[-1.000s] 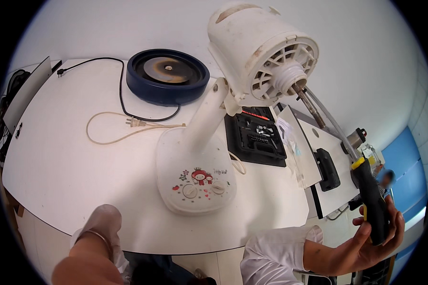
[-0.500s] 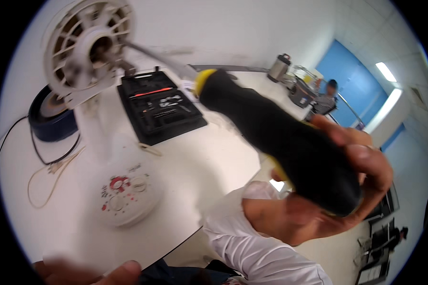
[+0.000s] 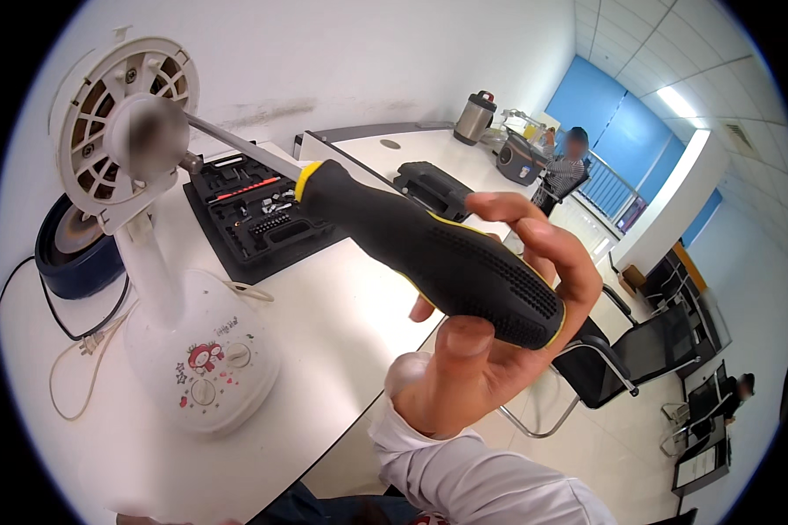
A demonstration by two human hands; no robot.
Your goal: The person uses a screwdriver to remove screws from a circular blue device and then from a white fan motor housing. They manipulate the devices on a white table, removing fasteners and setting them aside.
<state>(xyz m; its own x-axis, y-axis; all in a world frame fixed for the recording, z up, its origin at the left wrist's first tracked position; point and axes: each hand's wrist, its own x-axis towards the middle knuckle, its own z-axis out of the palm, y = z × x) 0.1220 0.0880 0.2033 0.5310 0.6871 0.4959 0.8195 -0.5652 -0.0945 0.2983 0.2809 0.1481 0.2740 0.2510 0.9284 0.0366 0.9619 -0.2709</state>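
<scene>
In my right hand [image 3: 534, 289] is a large screwdriver [image 3: 438, 254] with a black and yellow handle, fingers and thumb closed round its butt end. Its metal shaft points up and left, reaching the round motor head of a white table fan [image 3: 171, 306]. Whether the tip touches is hard to tell, since the head's middle is blurred. The fan stands upright, its slotted round frame [image 3: 87, 179] bare of blades and cage, with two knobs on the base. Only a sliver of my left hand [image 3: 136, 519] shows at the bottom edge, fingers hidden.
Behind the fan lie an open black tool case [image 3: 280, 223] and a dark blue round part [image 3: 92, 254] with a cable. A pale plug cord [image 3: 57, 385] curls at left. Farther off are a steel flask [image 3: 475, 118], a seated person [image 3: 567, 166] and an office chair [image 3: 622, 350].
My right hand and the screwdriver have moved left and a little up in the picture. My left hand has dropped almost out of sight. The view has shifted, showing more of the room.
</scene>
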